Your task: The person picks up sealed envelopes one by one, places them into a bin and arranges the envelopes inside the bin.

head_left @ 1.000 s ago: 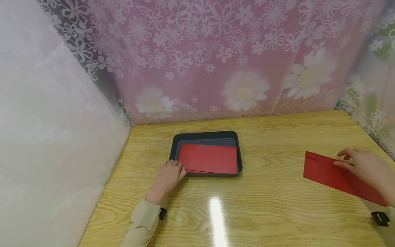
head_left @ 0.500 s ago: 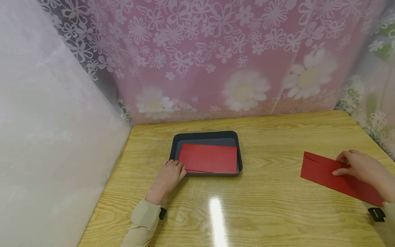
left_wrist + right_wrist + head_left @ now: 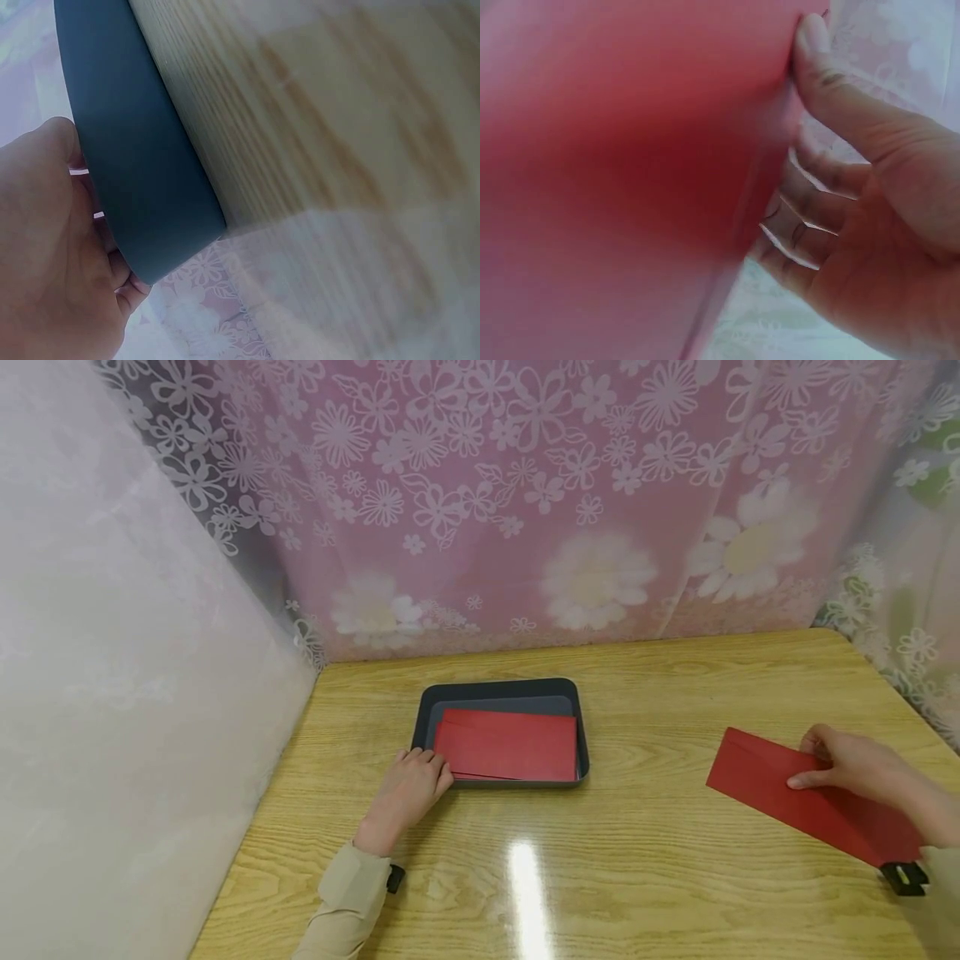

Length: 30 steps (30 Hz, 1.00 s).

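Note:
A dark grey tray [image 3: 501, 687] stands on the wooden table with red envelopes [image 3: 510, 745] lying flat in it, one slightly offset over another. At its near left corner my left hand [image 3: 408, 783] grips the rim; the left wrist view shows the fingers [image 3: 120, 266] hooked over the tray's wall [image 3: 135, 142]. To the right, another red envelope [image 3: 765, 777] is pinched between the thumb and fingers of my right hand [image 3: 862, 768]. That envelope [image 3: 630, 150] fills much of the right wrist view, the thumb on its near face and the other fingers partly behind it.
Bare wood of the table [image 3: 645, 827] lies between the tray and the right hand. Behind the table hangs a pink floral curtain [image 3: 480, 527], and a whitish sheet [image 3: 135, 693] closes off the left side. A black wrist strap piece [image 3: 903, 878] shows under the right sleeve.
My right thumb and fingers have closed on the envelope, and the hand has carried it slightly left. The left hand and the tray have stayed in place.

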{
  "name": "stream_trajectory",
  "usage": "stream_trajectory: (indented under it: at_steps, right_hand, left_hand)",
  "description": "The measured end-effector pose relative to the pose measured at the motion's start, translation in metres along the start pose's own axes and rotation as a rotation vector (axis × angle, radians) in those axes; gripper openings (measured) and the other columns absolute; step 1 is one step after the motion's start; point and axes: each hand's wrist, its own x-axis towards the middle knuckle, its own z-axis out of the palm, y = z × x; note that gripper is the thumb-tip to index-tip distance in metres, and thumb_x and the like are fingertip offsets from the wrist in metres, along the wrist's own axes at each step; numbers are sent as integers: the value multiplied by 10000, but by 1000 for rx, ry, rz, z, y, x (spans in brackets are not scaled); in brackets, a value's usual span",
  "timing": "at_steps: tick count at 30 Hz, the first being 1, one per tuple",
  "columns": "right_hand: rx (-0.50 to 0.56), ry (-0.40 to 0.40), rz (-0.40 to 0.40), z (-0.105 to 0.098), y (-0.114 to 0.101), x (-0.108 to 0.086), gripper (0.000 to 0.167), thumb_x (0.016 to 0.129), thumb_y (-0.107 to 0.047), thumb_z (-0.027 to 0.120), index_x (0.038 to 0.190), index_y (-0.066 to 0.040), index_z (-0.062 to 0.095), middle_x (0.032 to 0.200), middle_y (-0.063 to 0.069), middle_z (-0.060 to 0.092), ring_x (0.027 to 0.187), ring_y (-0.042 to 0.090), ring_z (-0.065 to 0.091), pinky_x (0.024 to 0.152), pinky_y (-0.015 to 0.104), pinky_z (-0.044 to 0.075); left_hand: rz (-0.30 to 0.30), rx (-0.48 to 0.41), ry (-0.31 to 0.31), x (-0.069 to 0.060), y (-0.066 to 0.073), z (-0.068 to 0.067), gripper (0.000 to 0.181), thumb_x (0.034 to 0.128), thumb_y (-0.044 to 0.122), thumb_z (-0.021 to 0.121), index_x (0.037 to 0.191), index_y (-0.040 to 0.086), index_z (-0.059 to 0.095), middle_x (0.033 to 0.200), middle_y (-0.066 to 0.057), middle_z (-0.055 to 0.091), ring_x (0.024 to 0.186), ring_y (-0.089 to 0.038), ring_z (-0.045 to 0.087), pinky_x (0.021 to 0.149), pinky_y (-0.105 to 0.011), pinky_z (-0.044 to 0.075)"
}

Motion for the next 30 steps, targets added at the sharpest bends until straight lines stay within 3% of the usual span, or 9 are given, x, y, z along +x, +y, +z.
stream_trajectory:
  at_steps: [7, 12, 17, 22, 30]
  right_hand:
    - [-42, 259, -173, 9, -21, 5, 454, 825, -233, 839, 1018, -2, 500, 810, 49, 533, 659, 124, 431, 565, 285, 362]
    - [-99, 423, -262, 10, -33, 13, 353, 828, -120, 817, 1019, -9, 541, 798, 55, 551, 640, 121, 450, 538, 284, 390]
    - [-100, 507, -298, 6, -48, 17, 275, 861, -78, 781, 1033, -19, 575, 815, 86, 639, 640, 200, 591, 569, 401, 490]
    - [-104, 582, -327, 1, -65, 19, 273, 855, -59, 781, 1088, -48, 639, 918, 117, 690, 739, 298, 654, 718, 554, 447]
    - [-184, 719, -461, -7, -93, 23, 299, 770, -87, 838, 1006, -89, 654, 865, 66, 682, 710, 241, 624, 713, 485, 378]
  left_hand:
    - [18, 19, 22, 0, 1, -1, 391, 1030, 203, 573, 660, 175, 450, 636, 31, 401, 630, -165, 315, 685, -312, 267]
    - [17, 22, 20, 0, 0, -1, 394, 1035, 211, 567, 661, 181, 447, 639, 36, 398, 633, -160, 310, 685, -309, 255]
    - [15, 22, 27, 0, 0, 1, 400, 1032, 209, 572, 655, 182, 442, 638, 35, 392, 633, -159, 308, 689, -315, 254]
    - [11, 18, 28, 0, 0, 1, 401, 1032, 208, 570, 653, 182, 438, 638, 38, 387, 637, -156, 302, 695, -319, 262]
    - [16, 19, 31, -1, 0, -1, 399, 1029, 206, 575, 653, 182, 445, 637, 39, 394, 634, -146, 299, 690, -314, 263]
